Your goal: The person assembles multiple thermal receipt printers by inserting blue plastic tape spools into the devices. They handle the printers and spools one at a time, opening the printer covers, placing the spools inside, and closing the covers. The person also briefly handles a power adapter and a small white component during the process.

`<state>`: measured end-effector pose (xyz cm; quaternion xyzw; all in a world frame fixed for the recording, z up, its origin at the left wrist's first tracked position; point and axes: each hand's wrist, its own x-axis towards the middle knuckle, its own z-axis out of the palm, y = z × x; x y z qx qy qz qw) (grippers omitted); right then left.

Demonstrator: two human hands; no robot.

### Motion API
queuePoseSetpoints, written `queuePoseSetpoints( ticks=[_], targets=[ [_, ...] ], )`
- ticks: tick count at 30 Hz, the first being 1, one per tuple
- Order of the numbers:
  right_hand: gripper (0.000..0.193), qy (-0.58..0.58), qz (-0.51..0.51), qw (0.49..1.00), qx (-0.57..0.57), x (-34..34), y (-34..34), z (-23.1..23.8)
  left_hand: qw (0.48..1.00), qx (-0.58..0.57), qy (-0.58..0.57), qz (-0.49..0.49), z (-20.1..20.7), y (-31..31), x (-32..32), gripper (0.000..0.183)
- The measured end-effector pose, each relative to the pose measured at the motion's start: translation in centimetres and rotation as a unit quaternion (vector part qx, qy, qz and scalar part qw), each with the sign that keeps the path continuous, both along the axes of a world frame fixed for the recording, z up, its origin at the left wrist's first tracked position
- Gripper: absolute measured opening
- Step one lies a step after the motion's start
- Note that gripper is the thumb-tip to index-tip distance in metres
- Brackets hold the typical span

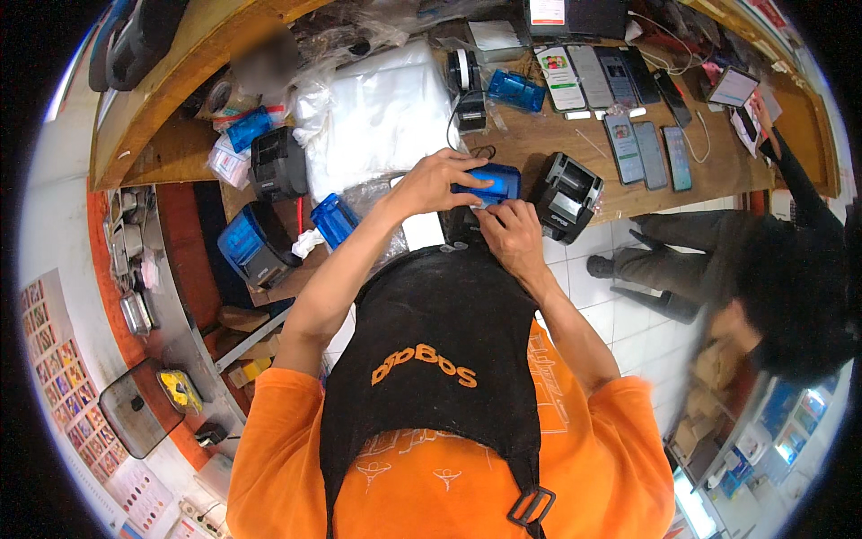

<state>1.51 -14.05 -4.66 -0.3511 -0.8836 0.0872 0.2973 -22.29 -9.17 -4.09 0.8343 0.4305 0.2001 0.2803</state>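
Observation:
At the near edge of the table, a small black receipt printer with a clear blue lid (496,182) sits between my hands. My left hand (433,186) reaches over it from the left, its thumb and fingers closed on the blue lid. From the near right side, my right hand (512,232) grips the lower edge with bent fingers; its fingertips are partly hidden. A black printer (571,196) with a grey inside stands just right of my hands. To the left of my left forearm lies a loose blue lid (335,221).
A stack of clear plastic bags (382,112) covers the table's middle. More printers (256,244) stand left. Several phones (626,148) lie to the right, below a blue lid (516,91). Another person (772,269) at the right reaches over the table, holding a phone (734,87).

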Motion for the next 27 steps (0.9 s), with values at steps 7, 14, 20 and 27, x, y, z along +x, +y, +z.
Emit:
queuePoseSetpoints(
  ticks=[7,14,20,27],
  targets=[
    [0.026,-0.024,-0.006,0.999,-0.027,0.0,0.1,0.3,0.991,-0.125,-0.011,-0.035,2.4,1.4,-1.2,0.061],
    [0.029,-0.022,-0.028,0.999,-0.019,0.1,0.3,0.7,0.976,-0.204,-0.063,0.036,3.6,1.9,-1.1,0.056],
    [0.022,0.013,-0.052,0.997,-0.061,-0.1,0.8,1.2,0.954,-0.249,-0.148,0.083,1.7,2.7,-1.6,0.05],
    [0.011,0.097,-0.147,0.978,-0.108,0.5,2.5,0.3,0.925,-0.289,-0.216,0.122,-0.5,2.1,-2.4,0.047]
  ],
)
